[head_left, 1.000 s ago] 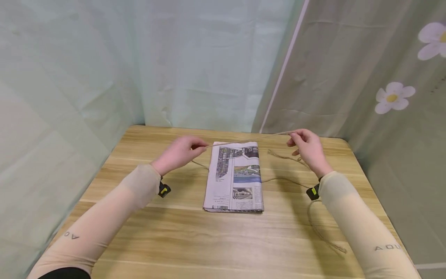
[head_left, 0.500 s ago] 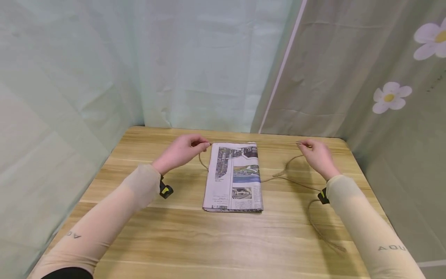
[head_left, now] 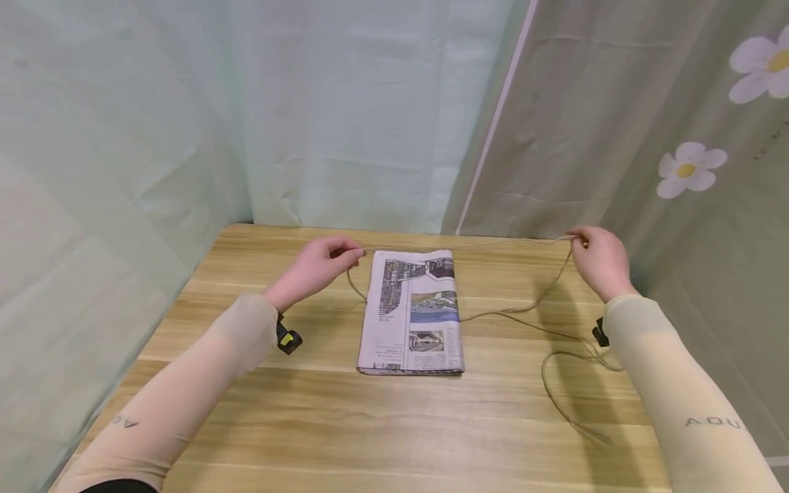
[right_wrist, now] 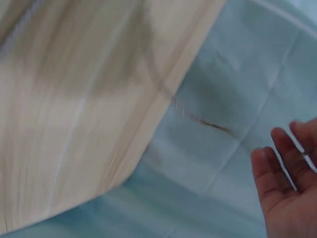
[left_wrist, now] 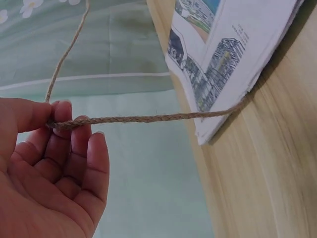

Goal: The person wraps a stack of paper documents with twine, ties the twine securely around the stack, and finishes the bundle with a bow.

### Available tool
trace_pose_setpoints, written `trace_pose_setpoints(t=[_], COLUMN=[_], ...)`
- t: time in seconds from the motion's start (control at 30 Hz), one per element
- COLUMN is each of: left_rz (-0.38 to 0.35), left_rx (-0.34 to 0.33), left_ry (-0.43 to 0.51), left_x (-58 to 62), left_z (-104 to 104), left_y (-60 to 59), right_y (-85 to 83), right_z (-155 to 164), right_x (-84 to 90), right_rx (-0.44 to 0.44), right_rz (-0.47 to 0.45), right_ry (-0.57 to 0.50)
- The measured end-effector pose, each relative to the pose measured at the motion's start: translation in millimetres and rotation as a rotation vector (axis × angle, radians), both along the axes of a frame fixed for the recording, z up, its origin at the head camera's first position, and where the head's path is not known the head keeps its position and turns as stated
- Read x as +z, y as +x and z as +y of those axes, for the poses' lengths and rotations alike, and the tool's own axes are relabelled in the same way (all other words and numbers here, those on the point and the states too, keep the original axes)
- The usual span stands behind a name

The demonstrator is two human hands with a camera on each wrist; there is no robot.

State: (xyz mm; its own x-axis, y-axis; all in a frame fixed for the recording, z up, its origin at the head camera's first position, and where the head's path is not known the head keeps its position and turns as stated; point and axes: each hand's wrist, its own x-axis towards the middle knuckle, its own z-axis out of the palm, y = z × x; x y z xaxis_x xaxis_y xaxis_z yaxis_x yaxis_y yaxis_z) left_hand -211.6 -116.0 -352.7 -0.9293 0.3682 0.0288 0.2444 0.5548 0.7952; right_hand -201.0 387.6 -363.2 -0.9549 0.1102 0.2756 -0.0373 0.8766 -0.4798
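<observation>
The newspaper (head_left: 409, 315) lies on the table (head_left: 394, 431), twine (head_left: 483, 315) either side, curtain (head_left: 370, 116) behind.

Head view faces forward and down — closer wrist views share the table (head_left: 320, 424).

Head view: bright, even light; pale glare on worktop (head_left: 425, 421), soft shadow by R sleeve (head_left: 672, 383). L wrist view dimmer, cord (left_wrist: 143, 119) fairly sharp. R wrist view dim, v. blurry: cord smeared, fingers (right_wrist: 270, 181) soft.

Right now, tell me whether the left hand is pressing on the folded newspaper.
No, the left wrist view shows the left hand pinching the twine, apart from the folded newspaper.
</observation>
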Motion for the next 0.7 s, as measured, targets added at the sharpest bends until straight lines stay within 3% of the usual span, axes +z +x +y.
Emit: trace_pose_setpoints(t=[0.17, 0.27, 0.4, 0.6, 0.7], left_rz=[-0.009, -0.011, -0.012, -0.004, -0.004], left_rx=[0.015, 0.022, 0.025, 0.005, 0.001], left_ry=[0.023, 0.027, 0.025, 0.042, 0.05], left_x=[-3.5, -3.5, -2.8, -3.3, -3.9], left_z=[-7, -7, -4, 1, 2], left_y=[0.1, 1.0, 1.9, 3.3, 3.6], right_y=[-1.2, -3.3, -3.5, 2.1, 8.1], right_z=[23, 25, 14, -7, -15], right_x=[17.8, 20.0, 6.3, -28.8, -41.7], right_rx=[-0.191, -0.225, -0.106, 0.217, 0.289], right_rz=[0.101, 0.137, 0.059, -0.332, -0.399], right_ry=[-0.075, -0.121, -0.146, -0.074, 0.004])
